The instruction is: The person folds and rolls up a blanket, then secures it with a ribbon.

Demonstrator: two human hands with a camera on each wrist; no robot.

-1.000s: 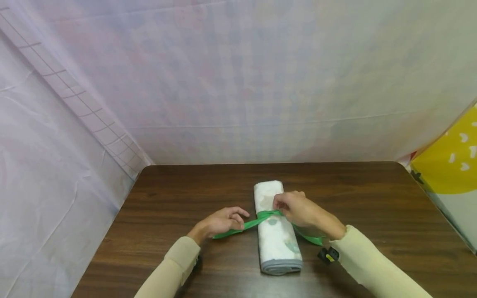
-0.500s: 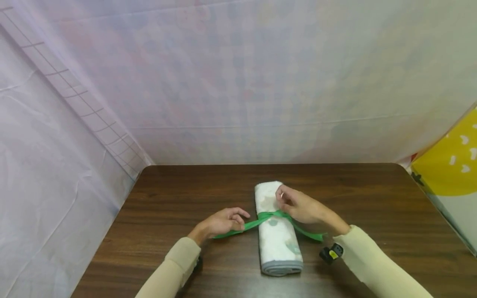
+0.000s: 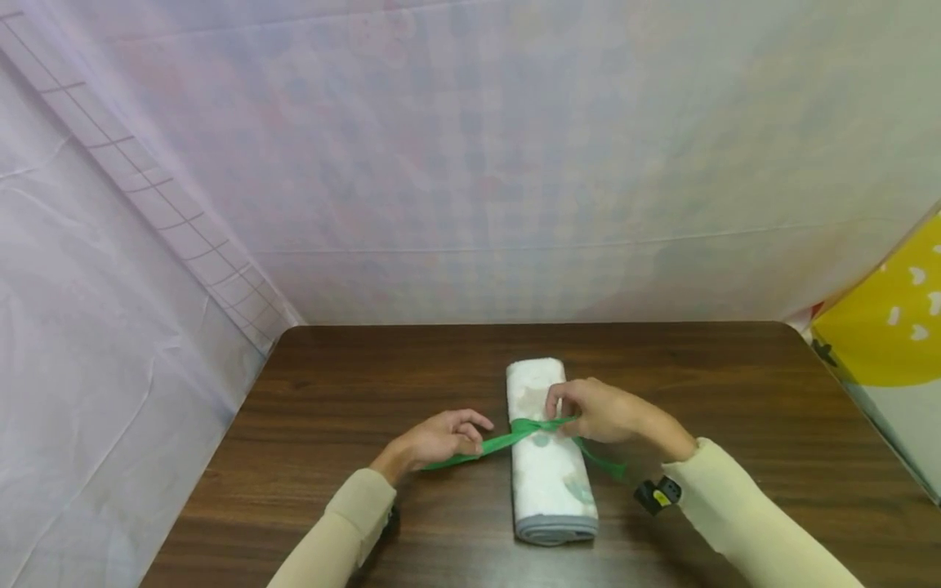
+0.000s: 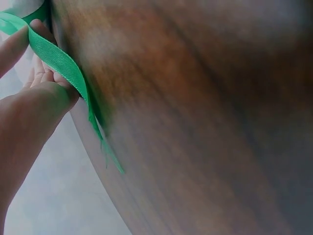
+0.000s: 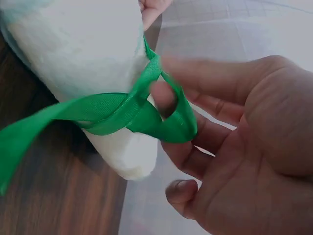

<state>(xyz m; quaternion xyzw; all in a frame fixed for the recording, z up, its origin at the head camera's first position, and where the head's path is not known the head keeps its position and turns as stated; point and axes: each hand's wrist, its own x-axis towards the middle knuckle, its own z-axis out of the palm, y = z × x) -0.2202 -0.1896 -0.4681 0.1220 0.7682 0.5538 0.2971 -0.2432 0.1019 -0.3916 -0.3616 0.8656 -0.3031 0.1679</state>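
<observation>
A white towel (image 3: 547,482) with pale green and grey prints and a grey edge lies rolled lengthwise on the table. A green ribbon (image 3: 525,428) wraps its middle and crosses on top. To the towel's left, my left hand (image 3: 439,437) pinches one ribbon end; its frayed tail (image 4: 105,142) hangs past the fingers in the left wrist view. Over the towel's right side is my right hand (image 3: 606,412), its curled fingers holding the ribbon. In the right wrist view, a fingertip (image 5: 164,97) shows through a ribbon loop (image 5: 181,125). The other tail (image 5: 24,129) trails free.
The brown wood-grain table (image 3: 353,384) has its far edge against a pale checked curtain (image 3: 470,188). Another pale sheet (image 3: 95,392) hangs at the left. A yellow patterned cloth (image 3: 882,343) is at the right. A black wrist device (image 3: 657,494) hangs below the right sleeve.
My right hand lifted off the ribbon, then came back down and took hold of it. The right tail drew in a little and the towel shifted slightly right. My left hand stayed put.
</observation>
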